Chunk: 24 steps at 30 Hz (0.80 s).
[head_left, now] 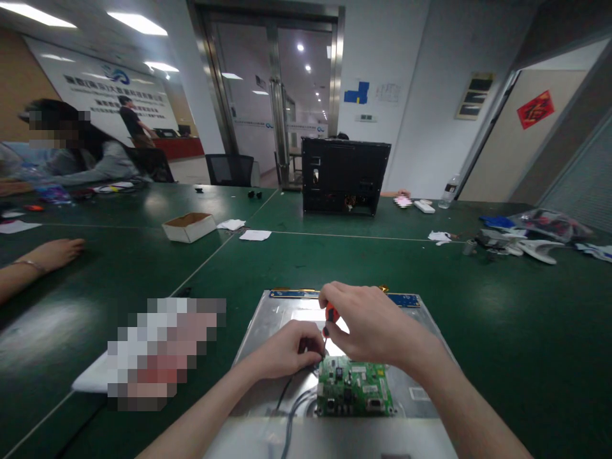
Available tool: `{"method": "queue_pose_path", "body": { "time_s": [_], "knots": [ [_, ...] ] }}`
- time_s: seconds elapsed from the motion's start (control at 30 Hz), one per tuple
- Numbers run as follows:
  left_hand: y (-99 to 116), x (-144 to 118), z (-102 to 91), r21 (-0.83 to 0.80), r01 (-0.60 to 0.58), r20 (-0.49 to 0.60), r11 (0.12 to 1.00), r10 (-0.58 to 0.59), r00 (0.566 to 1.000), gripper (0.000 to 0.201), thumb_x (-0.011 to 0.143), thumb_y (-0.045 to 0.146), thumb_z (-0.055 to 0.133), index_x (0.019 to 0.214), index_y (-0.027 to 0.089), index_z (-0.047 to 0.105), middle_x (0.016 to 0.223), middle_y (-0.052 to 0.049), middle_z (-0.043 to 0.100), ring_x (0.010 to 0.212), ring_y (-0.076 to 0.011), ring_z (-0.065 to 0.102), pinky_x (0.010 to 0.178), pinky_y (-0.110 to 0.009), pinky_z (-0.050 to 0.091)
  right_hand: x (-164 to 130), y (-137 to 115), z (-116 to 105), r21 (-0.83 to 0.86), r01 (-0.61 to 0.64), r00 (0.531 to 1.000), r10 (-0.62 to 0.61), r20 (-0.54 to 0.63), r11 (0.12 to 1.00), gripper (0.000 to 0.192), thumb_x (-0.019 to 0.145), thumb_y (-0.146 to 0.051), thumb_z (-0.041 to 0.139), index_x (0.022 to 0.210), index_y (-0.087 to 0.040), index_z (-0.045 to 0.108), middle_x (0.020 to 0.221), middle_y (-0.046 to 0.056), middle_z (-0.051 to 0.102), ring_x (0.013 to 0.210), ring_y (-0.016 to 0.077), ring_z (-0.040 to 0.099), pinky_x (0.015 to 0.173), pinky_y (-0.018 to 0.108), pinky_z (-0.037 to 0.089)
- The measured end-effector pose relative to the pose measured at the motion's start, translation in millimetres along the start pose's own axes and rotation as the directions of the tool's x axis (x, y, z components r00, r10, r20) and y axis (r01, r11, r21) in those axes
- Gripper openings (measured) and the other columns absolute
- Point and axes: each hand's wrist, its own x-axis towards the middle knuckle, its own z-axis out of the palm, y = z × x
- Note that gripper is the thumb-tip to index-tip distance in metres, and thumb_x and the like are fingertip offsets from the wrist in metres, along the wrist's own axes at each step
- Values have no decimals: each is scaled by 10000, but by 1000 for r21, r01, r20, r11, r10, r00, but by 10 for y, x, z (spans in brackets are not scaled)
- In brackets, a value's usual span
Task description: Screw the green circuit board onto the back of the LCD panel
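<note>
Hands, two, bare: right hand (pixel 358 319), fingers closed around the orange-and-black handle of a small screwdriver (pixel 331 312), shaft pointing down at the upper-left corner of a green circuit board (pixel 354 386); left hand (pixel 294 347), fingers curled in beside the screwdriver's tip, cannot tell whether anything is pinched there. Circuit board, one, lying on the back of a silver metal panel (pixel 255 335), which rests on the green tabletop (pixel 507 331) directly before the person. Grey cables (pixel 291 417), running beside the board's left edge toward the near side. Blue strip board (pixel 404 300), along the panel's far edge, partly hidden by the right hand. Beyond, on the tabletop: black housing (pixel 347 175), upright; white open-topped box (pixel 191 229), to its left; clear bottle (pixel 448 192), to its right. Far left: another person's forearm and hand (pixel 52 256), resting on the tabletop.
</note>
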Motion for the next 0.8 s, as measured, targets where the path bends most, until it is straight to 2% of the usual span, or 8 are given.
{"method": "queue_pose_path", "body": {
  "time_s": [0.13, 0.27, 0.47, 0.63, 0.7, 0.8],
  "knots": [
    [42, -14, 6, 5, -2, -21, 1000, 2, 1000, 143, 685, 70, 593, 779, 156, 659, 699, 22, 615, 639, -124, 537, 608, -217, 414, 10, 18, 5, -78, -42, 999, 41, -16, 996, 37, 830, -227, 546, 850, -195, 543, 789, 2, 654, 611, 117, 522, 506, 271, 188],
    [47, -25, 9, 25, 10, -14, 1000, -9, 1000, 131, 698, 79, 590, 776, 155, 662, 704, 13, 620, 649, -130, 545, 611, -221, 415, 3, 12, -16, -105, -73, 997, 75, 18, 992, 124, 853, -315, 577, 811, -199, 564, 736, -2, 655, 590, 120, 516, 500, 269, 184],
    [15, -16, 0, 55, 8, -4, 998, -8, 1000, 149, 704, 102, 591, 821, 147, 673, 724, 1, 642, 656, -134, 544, 603, -219, 417, -53, 31, -65, -25, 37, 998, -35, 47, 999, 104, 816, -212, 548, 915, -182, 537, 866, 18, 643, 635, 118, 519, 505, 270, 230],
    [67, -7, -16, 71, 9, -4, 997, -9, 1000, 91, 694, 106, 604, 736, 157, 667, 673, 14, 613, 623, -125, 526, 563, -203, 401, 5, 35, -36, -108, -18, 1000, 19, 8, 994, 58, 859, -247, 559, 871, -190, 561, 772, 6, 654, 600, 120, 532, 491, 273, 203],
    [75, -9, -19, 52, 0, 5, 999, 0, 1000, 101, 704, 101, 601, 758, 155, 667, 682, 14, 616, 614, -121, 529, 566, -205, 404, 18, 31, -38, -126, -20, 1000, 22, 18, 992, 135, 877, -310, 567, 814, -191, 578, 711, 7, 649, 590, 129, 541, 492, 276, 199],
    [51, -14, -21, 48, -15, 11, 999, 15, 1000, 134, 712, 92, 595, 808, 150, 669, 707, 12, 627, 622, -123, 535, 582, -210, 409, -6, 30, -63, -79, 4, 998, 0, 57, 997, 140, 870, -323, 580, 829, -189, 591, 771, 20, 665, 633, 138, 562, 505, 276, 221]
  ]
}}
